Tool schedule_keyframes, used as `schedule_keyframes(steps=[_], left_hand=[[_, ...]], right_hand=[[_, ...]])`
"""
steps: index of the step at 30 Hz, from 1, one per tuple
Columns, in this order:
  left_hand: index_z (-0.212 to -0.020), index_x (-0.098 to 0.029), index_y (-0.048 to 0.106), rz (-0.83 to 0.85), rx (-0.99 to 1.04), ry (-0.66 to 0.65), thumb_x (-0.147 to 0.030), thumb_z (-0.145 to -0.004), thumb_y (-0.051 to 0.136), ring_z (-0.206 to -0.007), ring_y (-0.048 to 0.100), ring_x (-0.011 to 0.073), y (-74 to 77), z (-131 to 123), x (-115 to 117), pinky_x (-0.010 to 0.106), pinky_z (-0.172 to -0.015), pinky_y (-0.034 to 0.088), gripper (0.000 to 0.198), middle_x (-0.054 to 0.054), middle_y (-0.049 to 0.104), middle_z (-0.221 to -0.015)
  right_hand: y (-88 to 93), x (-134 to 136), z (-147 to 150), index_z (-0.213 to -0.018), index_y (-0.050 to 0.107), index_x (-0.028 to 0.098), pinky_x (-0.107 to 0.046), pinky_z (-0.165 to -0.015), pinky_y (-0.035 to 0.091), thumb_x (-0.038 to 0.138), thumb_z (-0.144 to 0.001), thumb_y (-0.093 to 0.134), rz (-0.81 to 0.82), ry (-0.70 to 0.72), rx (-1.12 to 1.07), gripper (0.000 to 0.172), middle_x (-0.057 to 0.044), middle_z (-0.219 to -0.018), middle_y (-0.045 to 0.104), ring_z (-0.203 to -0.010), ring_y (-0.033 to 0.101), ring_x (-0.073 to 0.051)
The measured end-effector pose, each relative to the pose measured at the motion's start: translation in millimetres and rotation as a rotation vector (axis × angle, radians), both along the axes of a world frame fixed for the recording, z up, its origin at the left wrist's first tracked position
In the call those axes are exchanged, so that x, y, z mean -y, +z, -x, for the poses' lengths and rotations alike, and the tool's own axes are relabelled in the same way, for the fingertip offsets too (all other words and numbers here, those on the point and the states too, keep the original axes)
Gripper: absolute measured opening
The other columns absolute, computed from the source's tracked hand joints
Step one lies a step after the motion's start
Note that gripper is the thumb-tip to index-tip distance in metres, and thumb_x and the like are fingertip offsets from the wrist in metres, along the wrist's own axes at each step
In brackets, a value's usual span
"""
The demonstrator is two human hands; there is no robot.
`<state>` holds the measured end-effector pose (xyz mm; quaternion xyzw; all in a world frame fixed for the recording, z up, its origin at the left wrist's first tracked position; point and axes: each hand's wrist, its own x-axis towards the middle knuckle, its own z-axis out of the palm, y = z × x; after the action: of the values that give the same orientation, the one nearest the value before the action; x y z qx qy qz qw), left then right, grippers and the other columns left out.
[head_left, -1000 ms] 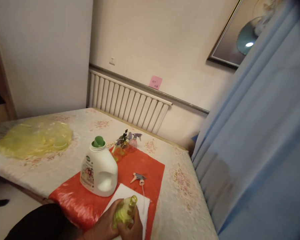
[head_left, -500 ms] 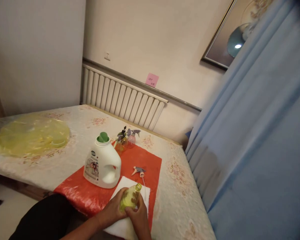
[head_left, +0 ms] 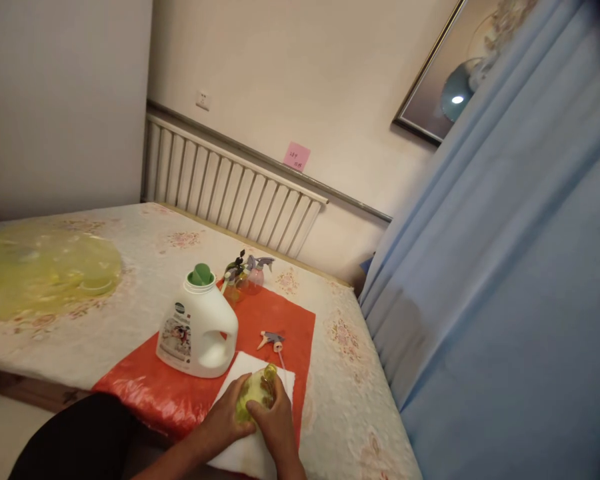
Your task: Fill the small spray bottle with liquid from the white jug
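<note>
Several items are only partly visible. The yellow-green bottle (head_left: 253, 390) is largely covered by the left hand (head_left: 229, 413) and right hand (head_left: 280, 417); its base cannot be seen, and contact with the white sheet (head_left: 253, 453) below cannot be confirmed. Spray bottles (head_left: 253, 280) on the far side overlap; their count is uncertain. The label (head_left: 177, 338) of the white jug (head_left: 205, 357), left of the hands, is too blurred to read. The tube of the loose spray head (head_left: 271, 339), lying on the red sheet (head_left: 285, 307), is hard to trace at its near end. The yellow plastic (head_left: 40, 267) is cut off at far left; the blue curtain (head_left: 505, 253) hides part of the framed picture (head_left: 433, 90).

Both hands are closed around the bottle, near side, its neck tilted toward far right. The left grips its left side, forearm entering from near left; the right grips its right side, thumb across the front.
</note>
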<state>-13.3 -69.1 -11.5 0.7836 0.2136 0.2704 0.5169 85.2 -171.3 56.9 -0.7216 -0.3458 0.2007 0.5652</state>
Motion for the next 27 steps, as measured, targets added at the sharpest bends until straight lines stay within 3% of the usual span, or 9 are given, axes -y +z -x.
schedule_keyframes(steps=[5, 13, 27], left_hand=[[-0.134, -0.022, 0.034, 0.059, 0.059, -0.048, -0.031, -0.06, 0.078, -0.125, 0.052, 0.029, -3.5, -2.5, -2.0, 0.042, -0.106, 0.042, 0.086, 0.012, 0.053, -0.137], [-0.129, -0.022, 0.041, 0.039, 0.044, -0.024, -0.04, -0.069, 0.075, -0.122, 0.054, 0.0288, 22.4, -8.1, 2.1, 0.042, -0.106, 0.042, 0.071, 0.011, 0.056, -0.133], [-0.128, -0.023, 0.041, 0.099, 0.082, -0.031, -0.038, -0.071, 0.074, -0.119, 0.056, 0.0276, 37.7, -1.7, 8.0, 0.042, -0.104, 0.044, 0.068, 0.011, 0.058, -0.13]], right_hand=[[0.5, -0.4, 0.4, -0.121, 0.061, 0.016, -0.037, -0.097, 0.048, 0.014, -0.061, 0.069, 0.031, -0.005, 0.037, 0.061, -0.01, -0.119, 0.067, -0.111, 0.062, -0.028], [1.2, -2.2, -5.4, -0.121, 0.061, 0.016, -0.035, -0.091, 0.051, 0.014, -0.062, 0.068, 0.014, 0.0, -0.026, 0.06, -0.008, -0.109, 0.071, -0.103, 0.065, -0.027], [-1.2, -4.3, -3.5, -0.12, 0.062, 0.018, -0.034, -0.09, 0.052, 0.012, -0.063, 0.065, -0.035, 0.019, -0.04, 0.057, -0.007, -0.109, 0.071, -0.102, 0.066, -0.026]])
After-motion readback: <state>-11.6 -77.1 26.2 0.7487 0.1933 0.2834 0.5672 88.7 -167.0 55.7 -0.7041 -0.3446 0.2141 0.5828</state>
